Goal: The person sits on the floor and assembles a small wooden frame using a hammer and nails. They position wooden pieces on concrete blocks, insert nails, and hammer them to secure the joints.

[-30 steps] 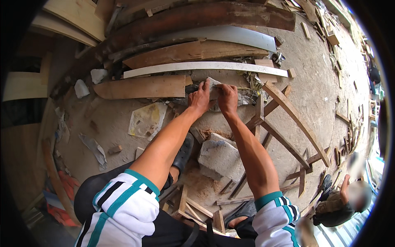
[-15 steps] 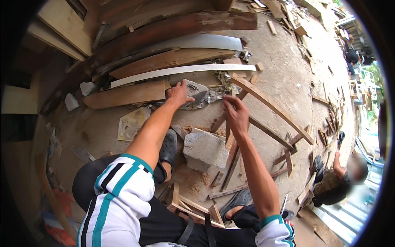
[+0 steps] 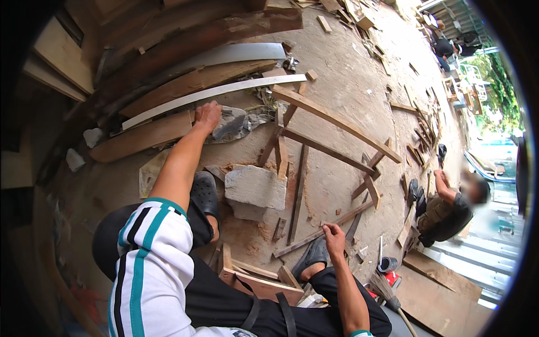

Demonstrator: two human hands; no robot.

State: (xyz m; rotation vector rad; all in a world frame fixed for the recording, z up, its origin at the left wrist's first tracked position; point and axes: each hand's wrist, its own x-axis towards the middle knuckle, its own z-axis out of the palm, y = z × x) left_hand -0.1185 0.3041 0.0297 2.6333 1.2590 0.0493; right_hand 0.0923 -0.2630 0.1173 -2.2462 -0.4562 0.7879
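My left hand (image 3: 208,116) is out at the far middle, fingers curled, where a wooden board (image 3: 143,136) meets a grey stone (image 3: 230,124) on crumpled plastic sheeting. Whatever those fingers close on is hidden. My right hand (image 3: 334,238) is drawn back near my right shoe (image 3: 310,255), thumb and fingertips pinched together. A tiny thing may be between them, too small to name. Between my feet and the stone stands a rough pale concrete block (image 3: 255,187). A wooden frame of joined bars (image 3: 331,150) leans against it, to its right.
A long white strip (image 3: 213,94) and more boards lie beyond my left hand. A wooden box-like piece (image 3: 261,282) sits between my legs. To the right are a broom (image 3: 384,287), a dark cup (image 3: 387,264), scattered wood scraps and another person (image 3: 449,210) crouching.
My right hand has pulled back from beside the stone toward my right foot. My left hand's fingers have curled in at the stone's left end. The view has shifted rightward.
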